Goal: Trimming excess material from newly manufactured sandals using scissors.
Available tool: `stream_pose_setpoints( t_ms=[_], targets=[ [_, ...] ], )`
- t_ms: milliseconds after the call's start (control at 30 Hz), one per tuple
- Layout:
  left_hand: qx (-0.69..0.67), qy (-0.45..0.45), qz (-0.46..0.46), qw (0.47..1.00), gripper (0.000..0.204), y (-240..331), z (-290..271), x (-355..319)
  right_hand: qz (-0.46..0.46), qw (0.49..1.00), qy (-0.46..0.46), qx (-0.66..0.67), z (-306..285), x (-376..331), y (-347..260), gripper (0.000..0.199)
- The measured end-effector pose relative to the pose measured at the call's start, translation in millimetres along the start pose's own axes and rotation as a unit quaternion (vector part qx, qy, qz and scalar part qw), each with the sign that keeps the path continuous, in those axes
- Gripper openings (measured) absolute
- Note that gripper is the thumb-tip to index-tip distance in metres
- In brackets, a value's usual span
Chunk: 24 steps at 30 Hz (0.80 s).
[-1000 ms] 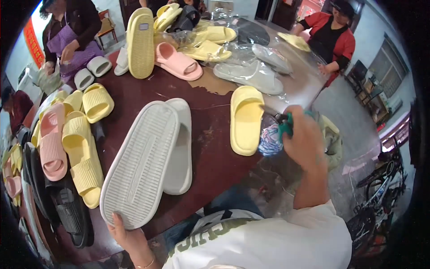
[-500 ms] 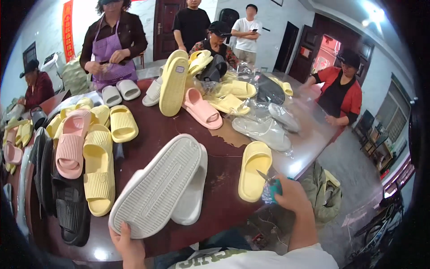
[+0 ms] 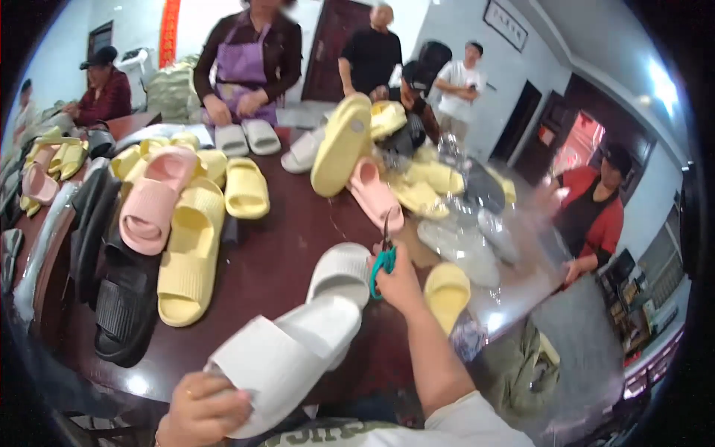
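My left hand (image 3: 202,408) grips a white slipper (image 3: 272,365) by its toe end, near the table's front edge. The slipper is tilted, its upper side facing up and its heel pointing away to the right. Just beyond that heel lies a matching light grey slipper (image 3: 339,272), partly covered by it. Teal-handled scissors (image 3: 383,262) are in my right hand (image 3: 400,283), beside the grey slipper, with the blades pointing away from me. A yellow slipper (image 3: 447,292) lies to the right of my right wrist.
On the left of the dark red table (image 3: 275,223) are yellow, pink and black slippers (image 3: 123,320). Clear-bagged slippers (image 3: 458,249) and a pink slipper (image 3: 375,195) lie farther back. A person in red (image 3: 599,216) stands at the right; a person in a purple apron (image 3: 242,63) stands opposite.
The slipper in my left hand has turned from sole side to upper side. My right hand has moved left with the scissors, from the yellow slipper to the grey one. The view has shifted.
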State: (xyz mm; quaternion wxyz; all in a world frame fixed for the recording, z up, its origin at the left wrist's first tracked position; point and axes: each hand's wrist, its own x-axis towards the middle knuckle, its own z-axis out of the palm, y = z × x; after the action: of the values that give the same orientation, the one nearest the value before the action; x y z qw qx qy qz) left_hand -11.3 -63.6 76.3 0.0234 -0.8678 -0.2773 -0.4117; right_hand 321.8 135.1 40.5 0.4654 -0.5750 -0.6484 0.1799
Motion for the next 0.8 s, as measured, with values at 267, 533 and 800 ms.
stream_pose_setpoints(
  t_ms=[267, 533, 800],
  targets=[
    [0.095, -0.099, 0.097, 0.986, 0.016, -5, 10, 13, 0.073, 0.978, -0.182, -0.067, -4, 13, -28, 0.055],
    [0.058, -0.162, 0.079, 0.982, 0.013, -51, 39, 0, 0.031, 0.985, -0.171, -0.006, 6, -8, -15, 0.046],
    [-0.079, -0.196, -0.013, 0.977, 0.04, -60, 32, 2, 0.075, 0.989, -0.128, -0.026, 3, -21, -11, 0.04]
  ],
)
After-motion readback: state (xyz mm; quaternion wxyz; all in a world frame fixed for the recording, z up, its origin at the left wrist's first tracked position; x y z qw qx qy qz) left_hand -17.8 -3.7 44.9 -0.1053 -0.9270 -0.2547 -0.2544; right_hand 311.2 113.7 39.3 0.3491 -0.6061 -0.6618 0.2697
